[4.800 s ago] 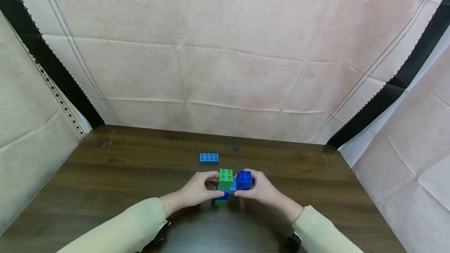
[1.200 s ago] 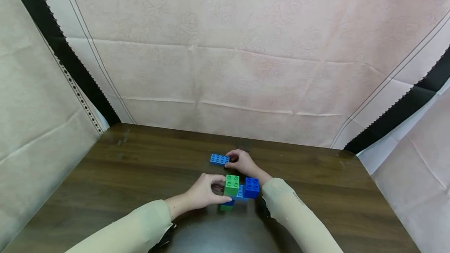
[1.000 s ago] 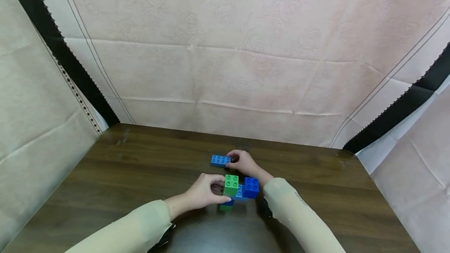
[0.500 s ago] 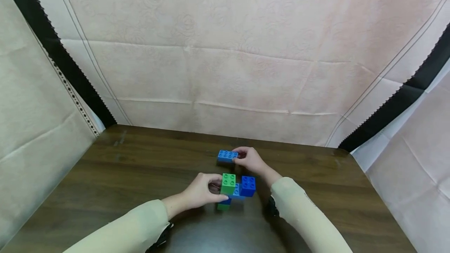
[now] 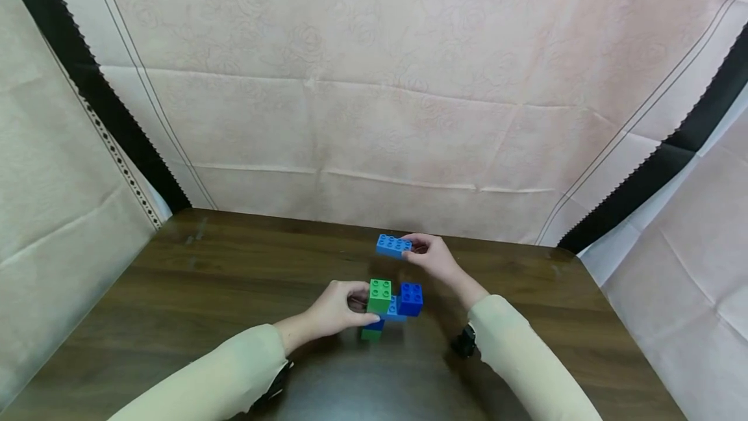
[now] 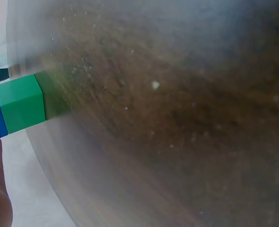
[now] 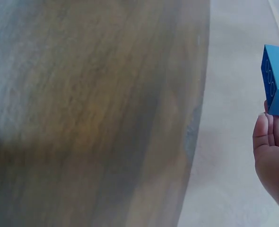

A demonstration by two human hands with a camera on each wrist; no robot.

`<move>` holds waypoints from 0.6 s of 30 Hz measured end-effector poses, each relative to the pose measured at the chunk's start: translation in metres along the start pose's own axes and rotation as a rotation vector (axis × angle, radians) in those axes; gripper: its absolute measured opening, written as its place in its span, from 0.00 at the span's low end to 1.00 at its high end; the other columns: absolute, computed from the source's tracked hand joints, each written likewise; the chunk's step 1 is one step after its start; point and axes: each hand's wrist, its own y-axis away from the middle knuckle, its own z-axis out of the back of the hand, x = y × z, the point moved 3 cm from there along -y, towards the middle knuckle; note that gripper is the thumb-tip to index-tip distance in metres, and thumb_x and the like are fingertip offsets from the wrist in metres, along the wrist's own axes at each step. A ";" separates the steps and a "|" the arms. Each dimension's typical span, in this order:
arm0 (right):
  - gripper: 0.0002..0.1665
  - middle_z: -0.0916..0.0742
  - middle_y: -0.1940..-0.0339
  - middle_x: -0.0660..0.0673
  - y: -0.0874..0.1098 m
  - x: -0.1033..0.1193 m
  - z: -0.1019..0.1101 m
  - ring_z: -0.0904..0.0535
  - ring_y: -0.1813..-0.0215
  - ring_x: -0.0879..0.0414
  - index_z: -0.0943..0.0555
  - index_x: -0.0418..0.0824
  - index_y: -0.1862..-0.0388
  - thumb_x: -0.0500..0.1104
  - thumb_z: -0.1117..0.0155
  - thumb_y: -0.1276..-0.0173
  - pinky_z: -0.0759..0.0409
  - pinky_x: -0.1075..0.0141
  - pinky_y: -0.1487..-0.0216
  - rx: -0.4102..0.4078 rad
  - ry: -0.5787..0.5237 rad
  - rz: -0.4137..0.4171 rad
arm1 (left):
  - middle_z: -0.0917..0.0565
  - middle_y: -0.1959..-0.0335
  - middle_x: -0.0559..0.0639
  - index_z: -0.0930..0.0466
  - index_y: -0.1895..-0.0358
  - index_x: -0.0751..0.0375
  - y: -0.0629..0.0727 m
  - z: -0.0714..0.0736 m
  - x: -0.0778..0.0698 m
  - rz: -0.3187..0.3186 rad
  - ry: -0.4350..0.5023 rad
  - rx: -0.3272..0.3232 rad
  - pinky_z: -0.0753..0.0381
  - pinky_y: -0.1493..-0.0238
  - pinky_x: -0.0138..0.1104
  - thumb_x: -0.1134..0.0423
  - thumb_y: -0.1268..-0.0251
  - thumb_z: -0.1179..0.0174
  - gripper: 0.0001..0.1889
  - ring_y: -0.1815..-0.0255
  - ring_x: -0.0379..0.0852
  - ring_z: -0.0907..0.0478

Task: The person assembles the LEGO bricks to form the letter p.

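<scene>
My left hand (image 5: 330, 310) grips a stack of toy building bricks from its left side. A green brick (image 5: 380, 295) and a dark blue brick (image 5: 411, 299) top a lighter blue brick (image 5: 394, 314); under it come another dark blue brick (image 5: 376, 325) and a green one (image 5: 371, 335) at the bottom. The left wrist view shows that bottom green brick (image 6: 22, 105) close over the table. Behind the stack, my right hand (image 5: 437, 258) pinches a light blue eight-stud brick (image 5: 393, 245) by its right end, raised off the table. Its hollow underside shows in the right wrist view.
The dark wooden table (image 5: 234, 265) ends at a far edge just behind the raised brick. Pale patterned cloth (image 5: 350, 115) hangs beyond it and at both sides, with black strips (image 5: 105, 96) along the corners.
The right hand let go of the stack, took hold of the light blue brick and lifted it off the table, moving it up and to the right. The left hand keeps gripping the stack.
</scene>
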 end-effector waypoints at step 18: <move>0.19 0.17 0.56 0.37 0.013 -0.003 0.026 0.24 0.58 0.49 0.22 0.35 0.47 0.39 0.37 0.37 0.21 0.72 0.59 -0.047 -0.037 0.042 | 0.16 0.55 0.50 0.23 0.48 0.57 -0.005 0.001 0.000 0.025 0.009 0.019 0.19 0.51 0.37 0.54 0.44 0.34 0.21 0.54 0.43 0.19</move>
